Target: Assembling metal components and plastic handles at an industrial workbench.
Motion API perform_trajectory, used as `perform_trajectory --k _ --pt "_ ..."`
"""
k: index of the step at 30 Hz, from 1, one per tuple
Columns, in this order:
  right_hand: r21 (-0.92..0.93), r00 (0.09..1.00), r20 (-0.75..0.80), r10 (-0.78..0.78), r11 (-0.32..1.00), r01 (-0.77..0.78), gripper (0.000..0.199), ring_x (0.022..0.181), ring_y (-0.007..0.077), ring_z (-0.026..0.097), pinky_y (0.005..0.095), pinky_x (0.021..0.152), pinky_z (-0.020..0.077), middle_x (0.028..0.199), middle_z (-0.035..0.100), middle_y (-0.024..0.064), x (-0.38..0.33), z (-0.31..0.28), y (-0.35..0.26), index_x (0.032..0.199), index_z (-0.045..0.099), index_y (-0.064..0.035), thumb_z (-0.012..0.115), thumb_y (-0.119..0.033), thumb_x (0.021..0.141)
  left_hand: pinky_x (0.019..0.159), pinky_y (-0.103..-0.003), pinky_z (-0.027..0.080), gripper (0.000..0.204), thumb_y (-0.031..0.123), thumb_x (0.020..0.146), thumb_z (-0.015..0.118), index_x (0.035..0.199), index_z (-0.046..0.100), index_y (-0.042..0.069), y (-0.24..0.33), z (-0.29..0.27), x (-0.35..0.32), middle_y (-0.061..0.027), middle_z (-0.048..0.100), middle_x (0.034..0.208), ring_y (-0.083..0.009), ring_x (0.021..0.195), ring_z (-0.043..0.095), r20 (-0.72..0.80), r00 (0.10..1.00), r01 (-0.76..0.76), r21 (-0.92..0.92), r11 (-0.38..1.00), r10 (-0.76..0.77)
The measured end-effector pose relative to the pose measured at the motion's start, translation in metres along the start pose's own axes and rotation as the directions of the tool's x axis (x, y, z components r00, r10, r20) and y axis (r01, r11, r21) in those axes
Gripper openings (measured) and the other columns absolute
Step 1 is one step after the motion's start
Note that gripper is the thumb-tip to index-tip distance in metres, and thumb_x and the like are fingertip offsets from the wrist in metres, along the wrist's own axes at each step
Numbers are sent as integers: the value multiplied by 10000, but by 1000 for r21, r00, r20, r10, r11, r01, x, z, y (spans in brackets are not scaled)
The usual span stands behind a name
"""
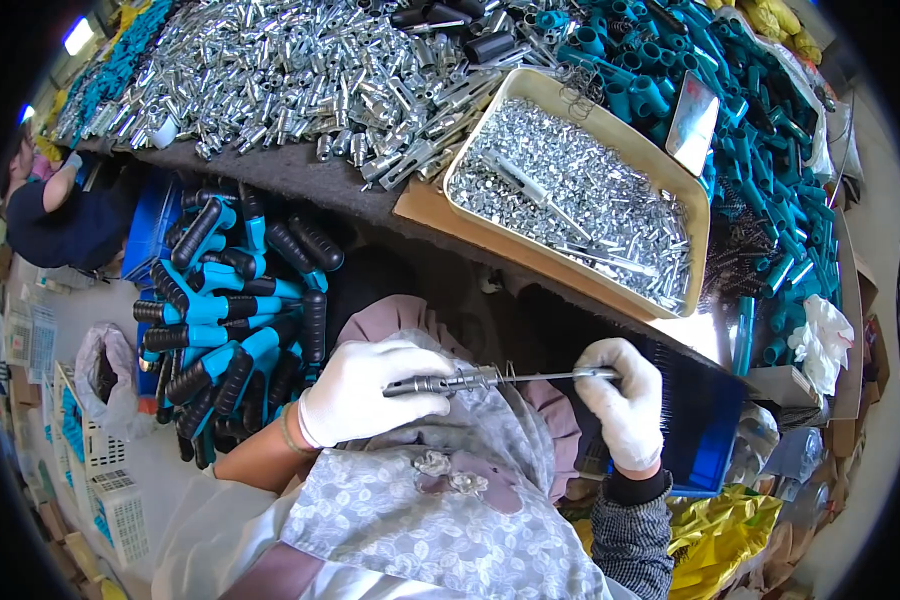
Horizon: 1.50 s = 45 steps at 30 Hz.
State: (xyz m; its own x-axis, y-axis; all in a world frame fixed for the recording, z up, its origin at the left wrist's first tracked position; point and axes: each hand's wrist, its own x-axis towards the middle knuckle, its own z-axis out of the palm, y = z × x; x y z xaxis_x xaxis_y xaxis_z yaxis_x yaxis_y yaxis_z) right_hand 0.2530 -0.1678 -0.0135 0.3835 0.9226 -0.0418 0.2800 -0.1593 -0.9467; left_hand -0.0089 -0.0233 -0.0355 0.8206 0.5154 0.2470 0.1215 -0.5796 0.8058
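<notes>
Left hand [360, 390], white-gloved, clenched around dark metal tube [425, 384]; right hand [625, 400], also gloved, pinching thin steel rod [545, 376] entering tube's end, both held over lap below table's near edge. Beige tray of small silver screws [695, 190] at near edge of table; blue-and-black handled tools [235, 310] heaped left, below table edge.

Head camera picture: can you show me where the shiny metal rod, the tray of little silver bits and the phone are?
metal rod [490, 377], head view, on its middle between the two gloved hands.
tray [530, 87], head view, on its beige top rim.
phone [693, 122], head view, on its screen.
</notes>
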Motion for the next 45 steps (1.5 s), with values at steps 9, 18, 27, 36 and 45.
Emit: perform_trajectory --k 9,18,27,36,45 --pt "-64 937 305 -171 978 199 228 747 217 615 314 703 504 875 609 108 0 37 5 1006 574 -13 702 -139 865 694 -328 560 281 107 745 845 981 728 8 0 8 1 -132 730 897 -264 774 731 54 999 10 -83 997 -6" --pt "-183 900 269 -344 899 398 352 740 251 602 324 684 496 932 613 141 -3 37 22 1076 497 -4 665 -285 945 723 -324 560 294 93 746 842 999 729 -7 -6 23 3 -144 732 910 -262 808 729 21 999 -25 -146 989 28" --pt "10 967 -20 -252 968 253 348 915 306 651 346 803 528 1046 643 194 -27 39 32 1124 663 20 680 -77 790 717 -379 501 247 138 762 809 981 736 49 -4 32 13 -118 714 859 -296 772 677 -72 997 -14 -107 994 7" --pt "-18 970 -13 -242 970 242 347 881 316 659 361 814 528 1016 649 179 -34 38 33 1132 650 34 670 -93 809 712 -377 516 229 150 764 801 970 738 73 2 37 18 -101 711 858 -295 760 672 -89 993 -71 4 997 71" --pt "156 993 107 50 986 -66 387 945 267 676 345 881 515 1001 685 154 -42 23 23 1200 643 29 655 -95 834 696 -376 525 213 165 774 805 957 735 83 0 42 22 -86 712 864 -293 747 672 -41 985 -159 122 980 165"
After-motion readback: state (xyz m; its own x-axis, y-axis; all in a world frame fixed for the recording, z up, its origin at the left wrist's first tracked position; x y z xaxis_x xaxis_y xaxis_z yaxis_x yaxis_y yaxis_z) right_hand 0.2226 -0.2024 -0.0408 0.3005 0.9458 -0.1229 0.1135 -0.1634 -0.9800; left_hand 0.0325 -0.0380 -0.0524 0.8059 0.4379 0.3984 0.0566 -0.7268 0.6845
